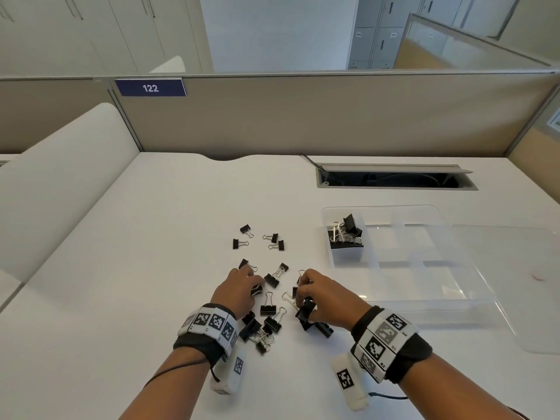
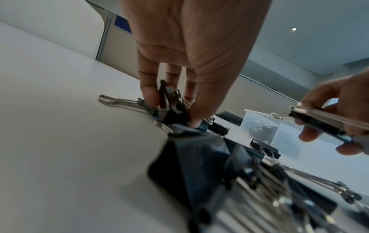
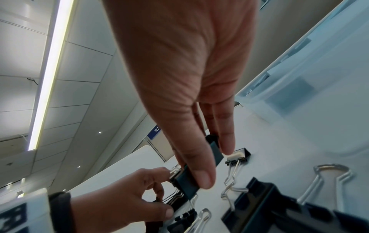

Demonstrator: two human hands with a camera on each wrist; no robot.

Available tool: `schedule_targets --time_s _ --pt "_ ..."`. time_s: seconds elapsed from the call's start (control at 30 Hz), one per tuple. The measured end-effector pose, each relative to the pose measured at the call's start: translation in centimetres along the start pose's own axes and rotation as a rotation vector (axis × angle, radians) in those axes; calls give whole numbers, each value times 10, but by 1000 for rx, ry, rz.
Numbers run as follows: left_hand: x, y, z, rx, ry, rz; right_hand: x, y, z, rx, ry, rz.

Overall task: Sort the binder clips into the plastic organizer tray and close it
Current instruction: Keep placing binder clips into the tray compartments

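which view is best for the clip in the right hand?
Right wrist: the clip sits close and sharp, pinched between thumb and fingers of the right hand. Left wrist shows it side-on at the frame edge, handles visible. Head view mostly hides it under the hand.

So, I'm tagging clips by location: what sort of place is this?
Most likely an open-plan office workstation: a white desk enclosed by a cubicle partition with number plate 122, and lockers behind.

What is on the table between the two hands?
Loose binder clips lie on the white table between the left hand and right hand, seen in the head view.
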State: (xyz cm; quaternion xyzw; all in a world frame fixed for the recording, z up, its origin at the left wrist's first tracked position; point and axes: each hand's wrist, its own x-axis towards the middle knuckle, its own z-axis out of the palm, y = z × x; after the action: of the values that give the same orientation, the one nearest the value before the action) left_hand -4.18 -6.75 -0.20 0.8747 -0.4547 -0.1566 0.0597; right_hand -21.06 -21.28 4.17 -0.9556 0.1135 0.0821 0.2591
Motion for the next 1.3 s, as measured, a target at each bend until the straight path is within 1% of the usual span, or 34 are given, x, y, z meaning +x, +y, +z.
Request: schedule_targets --time_s 0.23,0.3,0.37,0.43,0.47,0.53,0.63,0.7,0.77,0.87,1.03,1.17,1.3 --pt "5 4 -5 20 22 -24 -9 4 -12 2 46 -37" --pt "4 5 -11 -8 58 -32 -13 7 -18 7 68 -46" --pt "2 9 -20 -26 123 -24 -18 13 -28 9 95 -45" --pt "0 21 -31 -63 195 16 -24 22 -40 8 117 -28" --pt "-1 31 -36 -96 226 61 -27 28 -47 2 129 -14" --pt "-3 61 -45 -164 251 200 -35 44 -59 -22 147 31" --pt "0 114 -47 -232 234 386 -46 68 -75 -68 142 112" --pt "9 143 -41 -238 205 451 -51 80 -83 -86 127 149" --pt "20 163 -33 -221 152 477 -55 88 -86 -97 106 164" --pt "33 177 -22 -183 91 498 -57 95 -84 -103 67 155" --pt "39 177 -17 -117 39 501 -55 101 -80 -131 27 118" --pt "34 179 -20 -170 -8 453 -51 106 -84 -163 31 94" --pt "31 177 -18 -250 30 401 -47 109 -93 -160 44 71"
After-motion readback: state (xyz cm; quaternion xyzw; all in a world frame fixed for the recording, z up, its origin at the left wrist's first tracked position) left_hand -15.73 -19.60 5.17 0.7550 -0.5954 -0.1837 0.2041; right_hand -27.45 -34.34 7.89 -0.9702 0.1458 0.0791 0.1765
